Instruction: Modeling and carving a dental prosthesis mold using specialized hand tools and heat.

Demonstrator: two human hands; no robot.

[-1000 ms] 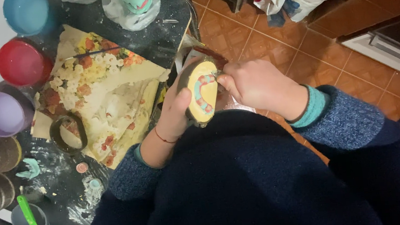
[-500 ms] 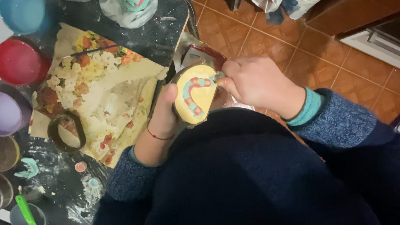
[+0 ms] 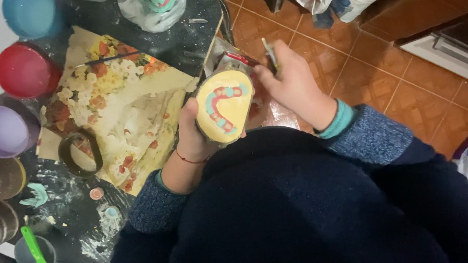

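Starting at the left, I see the tabletop (image 3: 138,32) carrying the red pot (image 3: 25,70), the purple pot (image 3: 5,130) and the floral paper (image 3: 123,108) with the dark ring (image 3: 80,154) on it, all as they lay half a second ago. What has changed is nearer the middle: the yellow disc (image 3: 225,106), with its red and teal horseshoe pattern, now faces me fully, held up by the left hand (image 3: 197,138), whose fingers curl around its lower left edge in a firm grip. The right hand (image 3: 292,86) has lifted away from the disc's face, where it was working a moment ago, and now sits just beside the disc's right edge, closed in a pinch on a thin stick-like tool (image 3: 269,54) that points up and away. I judge that a stroke on the pattern is finished and the tool is off the surface for now. The disc sits between both hands, above the lap, off the tabletop's right edge.
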